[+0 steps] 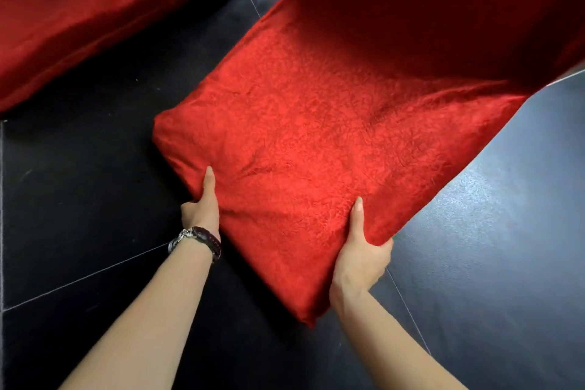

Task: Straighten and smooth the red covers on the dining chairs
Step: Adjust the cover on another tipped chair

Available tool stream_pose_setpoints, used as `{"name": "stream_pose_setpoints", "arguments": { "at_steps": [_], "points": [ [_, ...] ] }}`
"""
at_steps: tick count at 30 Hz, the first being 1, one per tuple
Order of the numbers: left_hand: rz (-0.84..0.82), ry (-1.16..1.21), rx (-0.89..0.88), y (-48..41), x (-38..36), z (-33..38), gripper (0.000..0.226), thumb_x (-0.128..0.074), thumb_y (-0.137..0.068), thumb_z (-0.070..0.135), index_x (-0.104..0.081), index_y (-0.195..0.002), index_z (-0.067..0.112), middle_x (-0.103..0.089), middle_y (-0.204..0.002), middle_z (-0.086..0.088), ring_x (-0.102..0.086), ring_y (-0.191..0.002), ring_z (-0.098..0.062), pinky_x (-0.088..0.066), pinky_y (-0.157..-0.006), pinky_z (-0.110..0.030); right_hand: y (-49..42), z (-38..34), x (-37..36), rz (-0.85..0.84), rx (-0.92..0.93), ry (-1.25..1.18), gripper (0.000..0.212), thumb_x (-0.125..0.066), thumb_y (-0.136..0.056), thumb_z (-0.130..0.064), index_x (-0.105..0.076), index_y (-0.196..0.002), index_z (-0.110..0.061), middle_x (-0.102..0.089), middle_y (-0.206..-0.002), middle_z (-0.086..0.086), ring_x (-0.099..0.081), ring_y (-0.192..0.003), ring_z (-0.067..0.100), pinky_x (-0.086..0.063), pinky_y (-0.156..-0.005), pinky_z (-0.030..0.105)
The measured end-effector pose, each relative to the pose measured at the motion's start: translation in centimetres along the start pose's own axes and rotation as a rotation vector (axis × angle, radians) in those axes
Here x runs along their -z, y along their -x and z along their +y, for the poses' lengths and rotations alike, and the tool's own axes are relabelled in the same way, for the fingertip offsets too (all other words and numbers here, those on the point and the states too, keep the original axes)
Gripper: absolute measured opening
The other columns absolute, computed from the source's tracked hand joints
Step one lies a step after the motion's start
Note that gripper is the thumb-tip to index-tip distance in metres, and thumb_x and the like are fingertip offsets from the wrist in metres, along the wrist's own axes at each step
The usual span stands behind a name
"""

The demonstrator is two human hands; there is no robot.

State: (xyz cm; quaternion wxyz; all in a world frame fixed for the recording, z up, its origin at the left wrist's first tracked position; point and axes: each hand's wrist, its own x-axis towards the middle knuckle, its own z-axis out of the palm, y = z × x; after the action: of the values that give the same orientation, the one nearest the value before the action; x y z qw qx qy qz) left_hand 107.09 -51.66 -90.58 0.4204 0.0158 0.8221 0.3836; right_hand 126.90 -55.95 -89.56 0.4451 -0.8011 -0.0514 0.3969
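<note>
The red cover [300, 136] sits on a dining chair in the middle of the view. It is stretched over the seat and runs up the backrest toward the upper right. Both hands have hold of it at the seat's near edge. The left grip [201, 210] is closed on the left part of that edge: its thumb lies flat on top of the cloth, and its fingers curl down over the side, out of sight. A few shallow creases fan out across the seat from that thumb. The right grip [361, 258] is closed round the near right corner, thumb pressed on top and fingers wrapped under the cloth, where a fingertip shows past the fold. Between and below the two hands the cover hangs down in a loose flap. A dark watch [207, 239] and a beaded bracelet [185, 235] sit on the left wrist. A second chair [79, 9], also in red cloth, stands apart at the upper left on the dark tiled floor [95, 199].
</note>
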Motion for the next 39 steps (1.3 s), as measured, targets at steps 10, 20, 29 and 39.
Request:
{"name": "stream_pose_setpoints", "arguments": {
  "at_steps": [10,20,29,39],
  "points": [
    [-0.196,-0.002,0.026,-1.0,1.4,1.3,0.081,-0.059,-0.076,0.070,-0.042,-0.139,0.022,-0.049,-0.140,-0.005,-0.049,-0.125,-0.024,-0.040,-0.101,-0.040,-0.3,-0.3,0.2,-0.060,0.002,-0.092,0.048,-0.068,-0.065,-0.072,-0.065,-0.091,-0.032,-0.056,-0.076,-0.027,-0.058,-0.082,0.005,-0.040,-0.078,0.021],
    [-0.354,0.136,0.067,0.3,2.4,1.5,0.063,-0.065,-0.081,0.053,-0.043,-0.136,0.032,-0.049,-0.137,-0.002,-0.052,-0.116,-0.020,-0.045,-0.086,-0.035,-0.6,-0.6,0.6,-0.118,-0.086,-0.122,0.060,-0.072,-0.056,-0.075,-0.062,-0.074,-0.019,-0.067,-0.082,-0.009,-0.064,-0.080,0.011,-0.048,-0.081,0.031],
    [-0.502,0.277,0.097,1.6,2.8,2.1,0.048,-0.065,-0.080,0.053,-0.060,-0.117,0.023,-0.067,-0.112,-0.001,-0.065,-0.096,-0.019,-0.052,-0.071,-0.034,-0.6,-1.2,1.3,-0.131,-0.088,-0.139,0.053,-0.072,-0.060,-0.072,-0.059,-0.068,-0.021,-0.063,-0.079,-0.012,-0.063,-0.088,0.018,-0.049,-0.088,0.036],
    [-0.438,0.137,0.058,3.2,1.8,0.8,0.080,-0.066,-0.068,0.071,-0.052,-0.134,0.027,-0.060,-0.130,-0.003,-0.057,-0.115,-0.022,-0.041,-0.103,-0.045,-0.8,-1.5,4.2,-0.128,-0.081,-0.182,0.046,-0.075,-0.061,-0.067,-0.058,-0.073,-0.026,-0.064,-0.079,-0.014,-0.064,-0.087,0.017,-0.049,-0.089,0.036]
  ]
}}
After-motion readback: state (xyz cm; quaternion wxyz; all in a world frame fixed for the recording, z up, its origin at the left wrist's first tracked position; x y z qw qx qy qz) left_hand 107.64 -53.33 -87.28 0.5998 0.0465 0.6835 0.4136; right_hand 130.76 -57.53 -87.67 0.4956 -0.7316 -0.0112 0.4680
